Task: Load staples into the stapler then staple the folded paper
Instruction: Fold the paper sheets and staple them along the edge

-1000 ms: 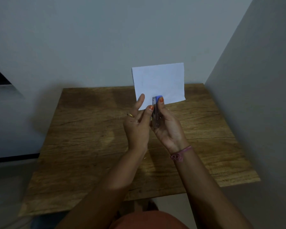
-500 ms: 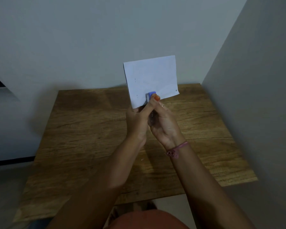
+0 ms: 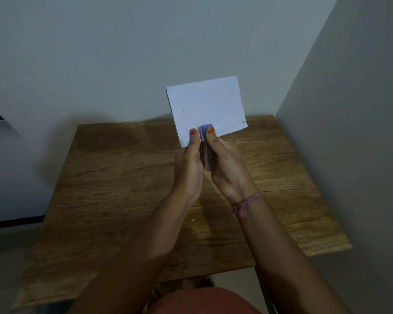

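A folded white paper (image 3: 207,105) stands upright in the air above the far part of the wooden table (image 3: 114,177). A small stapler (image 3: 206,143) with a blue top and metal body clamps the paper's lower edge. My left hand (image 3: 190,166) presses the stapler's left side, its thumb on the paper. My right hand (image 3: 227,168) grips the stapler from the right, its thumb near the blue tip. Both hands squeeze around the stapler. The stapler's lower half is hidden between my palms.
A tiny shiny bit (image 3: 192,220), maybe a loose staple, lies on the table between my forearms. Grey walls close in behind and on the right. The table's near edge is just in front of my lap.
My left hand went from open fingers beside the stapler to closed on it and the paper. Both hands now squeeze the stapler together, a little apart at the thumbs.
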A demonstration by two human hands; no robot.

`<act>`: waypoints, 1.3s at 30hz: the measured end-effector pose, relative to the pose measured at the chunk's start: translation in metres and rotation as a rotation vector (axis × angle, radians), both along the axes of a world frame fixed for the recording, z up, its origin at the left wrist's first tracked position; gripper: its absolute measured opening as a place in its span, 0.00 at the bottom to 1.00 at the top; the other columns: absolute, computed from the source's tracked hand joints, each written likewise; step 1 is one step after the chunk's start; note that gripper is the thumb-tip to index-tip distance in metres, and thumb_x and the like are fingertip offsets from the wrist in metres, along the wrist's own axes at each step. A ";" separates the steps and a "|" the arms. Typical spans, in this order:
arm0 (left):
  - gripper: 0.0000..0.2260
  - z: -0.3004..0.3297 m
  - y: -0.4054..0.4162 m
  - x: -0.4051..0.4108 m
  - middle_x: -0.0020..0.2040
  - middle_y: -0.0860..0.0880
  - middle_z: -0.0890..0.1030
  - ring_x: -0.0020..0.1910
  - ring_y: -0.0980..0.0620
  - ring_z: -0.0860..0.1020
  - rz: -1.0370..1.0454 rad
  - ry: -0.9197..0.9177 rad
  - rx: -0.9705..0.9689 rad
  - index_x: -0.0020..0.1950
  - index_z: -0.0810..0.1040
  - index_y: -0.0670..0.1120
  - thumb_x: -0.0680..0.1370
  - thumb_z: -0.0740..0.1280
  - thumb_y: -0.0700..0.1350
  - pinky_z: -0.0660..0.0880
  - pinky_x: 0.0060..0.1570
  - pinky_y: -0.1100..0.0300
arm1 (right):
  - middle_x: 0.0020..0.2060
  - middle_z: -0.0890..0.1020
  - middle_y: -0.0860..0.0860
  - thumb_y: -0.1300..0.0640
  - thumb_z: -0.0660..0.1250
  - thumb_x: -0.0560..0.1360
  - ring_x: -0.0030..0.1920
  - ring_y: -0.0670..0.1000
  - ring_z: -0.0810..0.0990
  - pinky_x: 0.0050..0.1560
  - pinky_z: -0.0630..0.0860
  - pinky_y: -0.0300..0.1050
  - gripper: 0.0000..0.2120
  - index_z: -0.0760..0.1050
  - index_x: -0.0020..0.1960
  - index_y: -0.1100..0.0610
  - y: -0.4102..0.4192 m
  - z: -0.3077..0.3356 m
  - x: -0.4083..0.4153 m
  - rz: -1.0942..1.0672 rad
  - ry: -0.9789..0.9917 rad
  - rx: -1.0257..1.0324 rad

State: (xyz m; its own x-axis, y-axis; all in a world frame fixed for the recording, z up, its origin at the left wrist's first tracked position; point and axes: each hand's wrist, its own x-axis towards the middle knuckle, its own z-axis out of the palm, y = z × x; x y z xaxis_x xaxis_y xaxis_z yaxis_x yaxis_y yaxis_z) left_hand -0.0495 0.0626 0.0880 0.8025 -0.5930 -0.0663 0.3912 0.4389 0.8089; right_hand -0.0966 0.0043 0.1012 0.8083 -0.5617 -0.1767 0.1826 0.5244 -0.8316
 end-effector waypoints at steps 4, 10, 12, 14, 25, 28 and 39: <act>0.13 0.000 0.001 0.006 0.61 0.45 0.81 0.61 0.49 0.79 0.000 0.068 -0.096 0.62 0.76 0.48 0.82 0.58 0.50 0.74 0.64 0.52 | 0.62 0.78 0.61 0.47 0.68 0.72 0.61 0.55 0.79 0.59 0.75 0.45 0.29 0.72 0.65 0.66 -0.011 0.004 -0.006 0.035 -0.047 0.037; 0.14 0.001 0.004 0.008 0.63 0.41 0.79 0.60 0.48 0.79 0.018 0.085 -0.101 0.66 0.72 0.45 0.82 0.59 0.48 0.77 0.58 0.58 | 0.63 0.79 0.58 0.48 0.67 0.73 0.64 0.52 0.77 0.65 0.72 0.43 0.27 0.72 0.66 0.64 -0.022 0.006 -0.011 0.060 -0.100 0.093; 0.15 0.000 0.004 0.009 0.63 0.41 0.79 0.60 0.47 0.80 0.035 0.099 -0.121 0.66 0.71 0.44 0.81 0.60 0.47 0.78 0.56 0.58 | 0.63 0.79 0.58 0.48 0.67 0.74 0.64 0.52 0.77 0.66 0.72 0.44 0.27 0.72 0.67 0.64 -0.023 0.004 -0.011 0.055 -0.101 0.100; 0.17 0.000 0.004 0.010 0.64 0.40 0.78 0.60 0.46 0.79 0.045 0.108 -0.134 0.68 0.70 0.43 0.81 0.60 0.47 0.78 0.57 0.57 | 0.63 0.78 0.58 0.49 0.66 0.75 0.64 0.52 0.77 0.66 0.72 0.44 0.26 0.72 0.67 0.64 -0.023 0.004 -0.011 0.056 -0.108 0.111; 0.24 -0.003 -0.002 0.005 0.61 0.43 0.80 0.61 0.46 0.79 -0.028 -0.092 -0.055 0.67 0.72 0.43 0.74 0.71 0.48 0.76 0.60 0.52 | 0.59 0.80 0.60 0.52 0.68 0.75 0.61 0.56 0.78 0.62 0.75 0.45 0.19 0.77 0.60 0.63 -0.019 0.003 -0.010 0.040 -0.112 0.130; 0.28 -0.002 -0.008 0.000 0.60 0.44 0.81 0.60 0.47 0.79 -0.041 -0.139 0.003 0.66 0.74 0.43 0.68 0.75 0.49 0.74 0.63 0.47 | 0.56 0.80 0.59 0.55 0.66 0.77 0.59 0.55 0.76 0.62 0.70 0.46 0.14 0.78 0.57 0.64 -0.016 -0.001 -0.008 0.012 -0.075 0.119; 0.23 -0.005 -0.016 -0.003 0.57 0.46 0.83 0.58 0.49 0.81 0.012 -0.088 -0.009 0.60 0.80 0.43 0.68 0.77 0.47 0.75 0.62 0.49 | 0.64 0.76 0.64 0.54 0.69 0.73 0.65 0.59 0.75 0.69 0.69 0.53 0.26 0.71 0.65 0.69 -0.012 0.000 -0.008 -0.060 -0.039 0.120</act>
State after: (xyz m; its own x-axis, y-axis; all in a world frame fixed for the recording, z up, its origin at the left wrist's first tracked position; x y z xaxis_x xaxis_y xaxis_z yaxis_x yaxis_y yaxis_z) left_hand -0.0525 0.0469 0.0831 0.8120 -0.5836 0.0100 0.3136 0.4506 0.8358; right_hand -0.1051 -0.0081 0.1010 0.7816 -0.5858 -0.2143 0.2476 0.6068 -0.7553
